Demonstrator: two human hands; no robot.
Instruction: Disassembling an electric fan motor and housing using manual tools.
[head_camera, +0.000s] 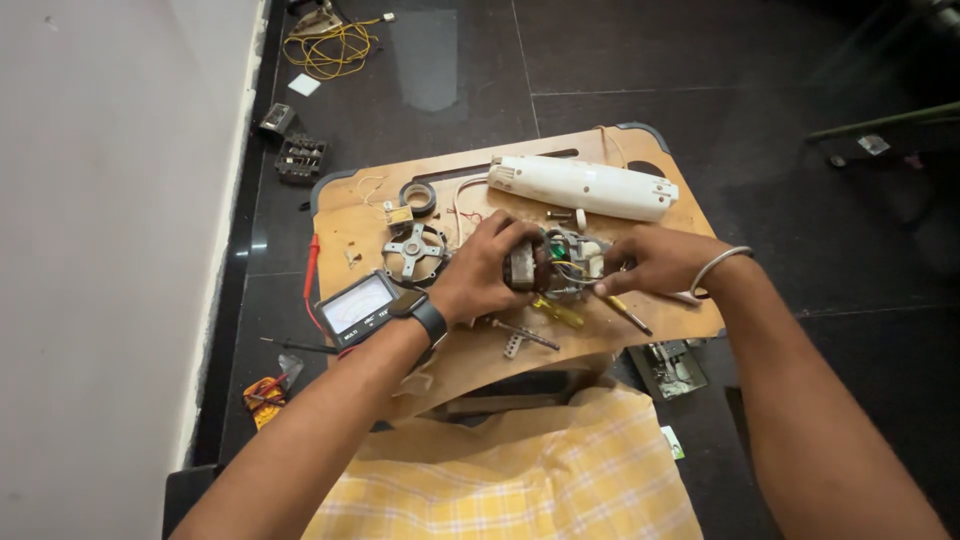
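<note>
Both hands' grip pinching motor (560, 262): left hand (487, 268), right hand (650, 262); meter (357, 308) & white casing (585, 187) nr

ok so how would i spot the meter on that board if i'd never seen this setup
Start at the wooden board on the dark floor and go to its near left corner, just beside the left hand and its black wristwatch. The meter lies flat there, a dark box with a pale dial window. It is the only thing there with a screen-like face; a red probe lies along the board edge next to it.
</note>
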